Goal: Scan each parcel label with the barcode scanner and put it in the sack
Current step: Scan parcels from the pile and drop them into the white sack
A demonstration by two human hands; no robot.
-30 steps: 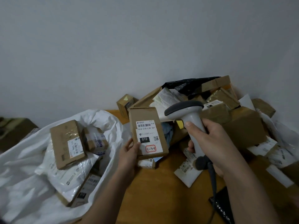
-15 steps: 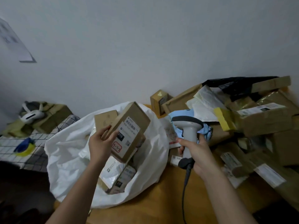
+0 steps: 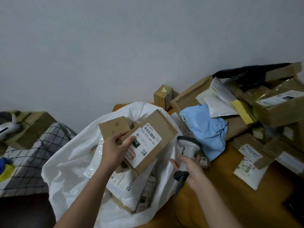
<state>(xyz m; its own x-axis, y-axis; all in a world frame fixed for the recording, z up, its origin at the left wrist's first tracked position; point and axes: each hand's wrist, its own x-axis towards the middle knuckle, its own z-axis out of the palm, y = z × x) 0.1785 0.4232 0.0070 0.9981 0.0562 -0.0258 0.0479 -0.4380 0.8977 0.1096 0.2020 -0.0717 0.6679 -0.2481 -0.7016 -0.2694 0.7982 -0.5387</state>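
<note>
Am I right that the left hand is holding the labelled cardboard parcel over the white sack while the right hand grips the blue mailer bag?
Not quite: the right hand grips the barcode scanner, not the blue mailer bag, which lies untouched on the pile. The head view shows this. The rest holds: the left hand holds the labelled cardboard parcel over the white sack.

Centre frame: left hand [image 3: 116, 149] gripping a brown parcel [image 3: 151, 139], tilted, white label [image 3: 144, 145] facing up, above the open white sack [image 3: 69, 170]. Inside the sack, more parcels [image 3: 131, 186]. Right of centre: right hand [image 3: 191, 168] wrapped round the grey barcode scanner [image 3: 189, 145]. Upper right: heap of boxes [image 3: 278, 111] and a blue mailer bag [image 3: 207, 129] on the wooden table [image 3: 230, 203]. Left edge: checked cloth [image 3: 28, 160].
</note>
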